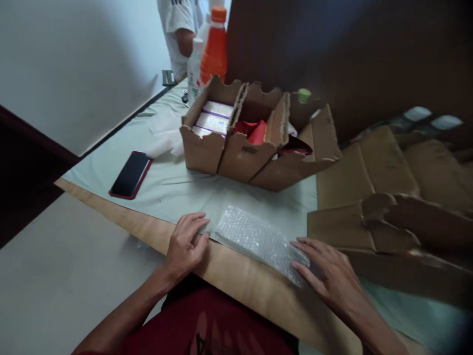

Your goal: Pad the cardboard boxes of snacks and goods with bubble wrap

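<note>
A clear, glossy piece of bubble wrap (254, 236), flat and oblong, lies slantwise along the table's near edge. Pale green cloth (166, 195) covers the top behind a bare wooden strip (229, 268); a white wall (74, 59) stands at left. The left hand (187, 244), loosely curled and ungripping, is just beside the wrap; the right hand (328, 271), fingers parted, touches its right end.

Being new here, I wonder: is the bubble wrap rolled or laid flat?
Laid flat: the bubble wrap spreads as a strip along the table edge. Any folding: cannot tell.
</note>
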Demonstrator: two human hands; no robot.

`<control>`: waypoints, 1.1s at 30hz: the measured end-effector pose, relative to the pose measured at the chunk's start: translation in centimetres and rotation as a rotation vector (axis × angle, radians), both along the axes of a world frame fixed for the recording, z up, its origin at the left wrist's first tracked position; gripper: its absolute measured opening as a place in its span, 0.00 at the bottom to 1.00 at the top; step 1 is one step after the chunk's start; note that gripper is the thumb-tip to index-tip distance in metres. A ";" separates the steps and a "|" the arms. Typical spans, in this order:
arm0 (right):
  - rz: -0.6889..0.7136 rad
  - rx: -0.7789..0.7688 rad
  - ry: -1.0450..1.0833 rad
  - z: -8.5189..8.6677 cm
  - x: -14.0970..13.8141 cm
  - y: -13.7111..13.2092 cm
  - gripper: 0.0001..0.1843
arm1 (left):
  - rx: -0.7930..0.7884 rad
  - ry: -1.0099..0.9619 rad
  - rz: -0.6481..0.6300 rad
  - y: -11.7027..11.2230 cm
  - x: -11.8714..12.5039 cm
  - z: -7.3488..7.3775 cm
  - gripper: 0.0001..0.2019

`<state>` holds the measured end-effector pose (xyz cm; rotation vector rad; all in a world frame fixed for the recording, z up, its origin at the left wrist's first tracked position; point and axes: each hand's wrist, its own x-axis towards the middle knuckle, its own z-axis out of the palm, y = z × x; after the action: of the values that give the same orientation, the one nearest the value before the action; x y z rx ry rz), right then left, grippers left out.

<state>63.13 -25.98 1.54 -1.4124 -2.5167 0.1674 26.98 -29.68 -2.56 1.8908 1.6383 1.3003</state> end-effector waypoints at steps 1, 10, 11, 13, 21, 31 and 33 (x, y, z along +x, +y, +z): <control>-0.067 -0.040 -0.004 0.3 0.8 -0.9 0.23 | -0.023 0.042 -0.022 0.5 0.3 -0.2 0.13; -0.216 -0.048 -0.082 -3.0 -1.8 -0.3 0.20 | -0.377 0.497 -0.279 7.4 6.7 -0.1 0.25; -0.231 -0.037 -0.113 -3.6 -1.7 -0.5 0.19 | -0.391 0.520 -0.295 8.0 7.2 0.1 0.27; -0.270 -0.027 -0.133 -4.4 -1.3 -1.2 0.18 | -0.392 0.540 -0.310 8.6 7.9 0.3 0.28; -0.385 -0.133 0.280 -4.3 -0.5 -5.1 0.05 | -0.451 0.489 -0.382 8.4 6.9 1.4 0.12; -0.527 -0.194 0.731 -3.2 -1.4 -7.2 0.17 | -0.586 0.093 -0.497 6.3 4.6 4.1 0.09; -0.556 -0.160 0.745 -2.5 -1.2 -6.5 0.18 | -0.636 -0.034 -0.525 6.2 4.5 4.3 0.10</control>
<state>61.91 -32.51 -0.97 -1.6502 -1.4939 0.6533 31.45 -23.46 1.71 1.6986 1.2086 0.5123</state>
